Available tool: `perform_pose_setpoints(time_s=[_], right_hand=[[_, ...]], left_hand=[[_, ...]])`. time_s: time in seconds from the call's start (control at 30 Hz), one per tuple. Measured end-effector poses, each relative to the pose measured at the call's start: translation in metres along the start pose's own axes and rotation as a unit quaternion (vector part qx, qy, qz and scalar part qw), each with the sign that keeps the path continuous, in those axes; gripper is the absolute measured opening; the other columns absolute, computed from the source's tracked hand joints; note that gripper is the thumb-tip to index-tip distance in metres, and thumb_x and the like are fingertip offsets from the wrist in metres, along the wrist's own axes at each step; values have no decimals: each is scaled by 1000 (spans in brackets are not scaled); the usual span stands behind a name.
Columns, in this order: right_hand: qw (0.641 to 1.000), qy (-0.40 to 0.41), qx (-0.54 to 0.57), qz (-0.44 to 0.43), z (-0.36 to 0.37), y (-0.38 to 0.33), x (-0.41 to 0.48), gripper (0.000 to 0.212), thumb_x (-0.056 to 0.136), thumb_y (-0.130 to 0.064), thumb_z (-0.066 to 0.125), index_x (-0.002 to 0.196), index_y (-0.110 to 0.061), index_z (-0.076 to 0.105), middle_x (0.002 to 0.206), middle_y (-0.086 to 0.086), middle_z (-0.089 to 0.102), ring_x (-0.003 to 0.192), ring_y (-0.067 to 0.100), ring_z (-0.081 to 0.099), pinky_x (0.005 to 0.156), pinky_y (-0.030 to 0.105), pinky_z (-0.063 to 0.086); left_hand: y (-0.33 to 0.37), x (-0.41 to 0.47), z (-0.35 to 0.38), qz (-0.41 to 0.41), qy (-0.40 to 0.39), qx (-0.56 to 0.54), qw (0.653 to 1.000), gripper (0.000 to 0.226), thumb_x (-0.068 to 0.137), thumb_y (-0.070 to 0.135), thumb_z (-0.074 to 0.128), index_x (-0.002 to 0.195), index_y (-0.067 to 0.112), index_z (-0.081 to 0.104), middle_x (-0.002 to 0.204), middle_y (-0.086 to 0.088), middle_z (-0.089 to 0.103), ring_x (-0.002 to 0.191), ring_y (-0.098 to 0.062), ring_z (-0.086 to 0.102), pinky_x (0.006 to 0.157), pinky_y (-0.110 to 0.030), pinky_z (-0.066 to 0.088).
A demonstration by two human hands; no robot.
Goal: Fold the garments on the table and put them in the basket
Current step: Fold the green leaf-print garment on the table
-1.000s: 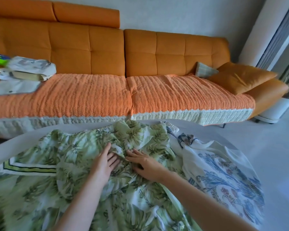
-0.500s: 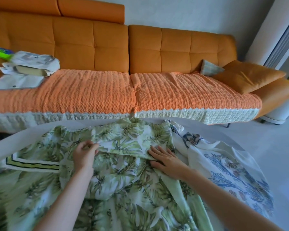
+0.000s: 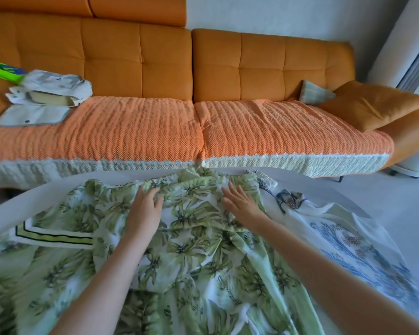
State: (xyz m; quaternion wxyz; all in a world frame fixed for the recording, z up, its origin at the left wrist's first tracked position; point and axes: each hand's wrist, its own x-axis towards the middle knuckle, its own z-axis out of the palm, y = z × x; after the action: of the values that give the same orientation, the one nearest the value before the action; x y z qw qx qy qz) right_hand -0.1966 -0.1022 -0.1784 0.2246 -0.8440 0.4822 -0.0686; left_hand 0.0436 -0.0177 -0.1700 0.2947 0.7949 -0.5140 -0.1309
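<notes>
Fingers (image 3: 233,192) straight, left hand (image 3: 144,209) and right hand (image 3: 243,205) pressing green garment (image 3: 194,252); long axis toward sofa (image 3: 143,68)

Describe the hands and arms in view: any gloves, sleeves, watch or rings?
The left hand and right hand wear no gloves, and no rings show on the visible fingers. Neither wrist carries a watch or band. The left forearm and right forearm are uncovered down to the frame's edge; no sleeve is in view.

Bare left hand (image 3: 145,209), bare right hand (image 3: 242,205), forearms bare throughout
</notes>
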Motion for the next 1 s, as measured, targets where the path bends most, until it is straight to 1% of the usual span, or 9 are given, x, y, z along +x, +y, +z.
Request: perform_pose_setpoints(time_s=[0.1,0.3,0.43,0.53,0.67,0.77,0.83,0.9,1.0], right_hand=[[999,-35,-30,-4,15,-1,3,56,96,-55,13,146,-38,-5,154,-12,-14,142,14,-18,115,39,-9],[994,-57,-91,-28,23,16,-2,67,85,-66,2,146,-39,-11,151,-17,-21,140,10,-23,116,37,-12],[995,-44,-88,-35,16,9,-5,67,85,-66,2,145,-40,-13,151,-16,-21,140,11,-24,114,34,-15],[994,-19,-82,-76,13,-14,-4,64,88,-64,5,145,-41,-11,152,-17,-20,139,8,-27,115,33,-16],[984,-78,-123,-100,29,-26,-3,63,85,-68,-1,140,-43,-18,150,-15,-24,138,12,-27,116,37,-14],[982,-94,-139,-90,36,-24,-4,84,62,-83,-19,137,-45,-23,152,-12,-24,140,16,-25,116,40,-13],[983,-111,-127,-68,27,-33,-2,90,62,-80,-14,143,-42,-16,153,-13,-20,141,15,-22,115,40,-14],[988,-99,-102,-59,18,-52,-1,79,77,-73,-2,147,-38,-5,153,-15,-17,142,14,-20,116,40,-14],[991,-73,-59,-93,18,-91,-1,62,95,-57,16,150,-31,3,155,-13,-12,143,11,-15,117,37,-10]], left_hand=[[-11,25,5,-66,29,38,997,41,96,27,49,134,11,47,109,-12,61,74,-28,61,57,-33,48],[-19,29,5,-20,124,-75,989,25,81,11,70,103,13,59,108,-10,58,100,-30,54,76,-34,42],[-18,13,-5,55,152,66,985,39,80,22,72,117,20,60,119,-11,51,112,-35,45,94,-46,35],[-11,-13,-9,176,63,104,977,39,96,29,49,135,24,50,144,-4,42,131,-26,38,109,-43,26],[-39,-23,0,83,-182,267,943,60,97,53,16,149,31,-2,156,-2,-16,145,-22,-9,117,-43,0],[-49,-19,1,74,-209,251,942,61,96,56,15,150,31,-1,158,-2,-13,144,-17,-14,117,-41,-4],[-43,-23,-9,89,-158,135,974,53,98,49,28,148,31,22,158,0,12,145,-17,14,118,-42,13],[-37,-34,-29,76,-47,-19,996,38,98,36,41,136,31,45,143,4,44,107,-13,58,93,-34,48],[-52,-51,-63,30,114,-84,990,29,97,21,48,123,24,59,113,-3,65,44,-2,40,45,-22,42]])
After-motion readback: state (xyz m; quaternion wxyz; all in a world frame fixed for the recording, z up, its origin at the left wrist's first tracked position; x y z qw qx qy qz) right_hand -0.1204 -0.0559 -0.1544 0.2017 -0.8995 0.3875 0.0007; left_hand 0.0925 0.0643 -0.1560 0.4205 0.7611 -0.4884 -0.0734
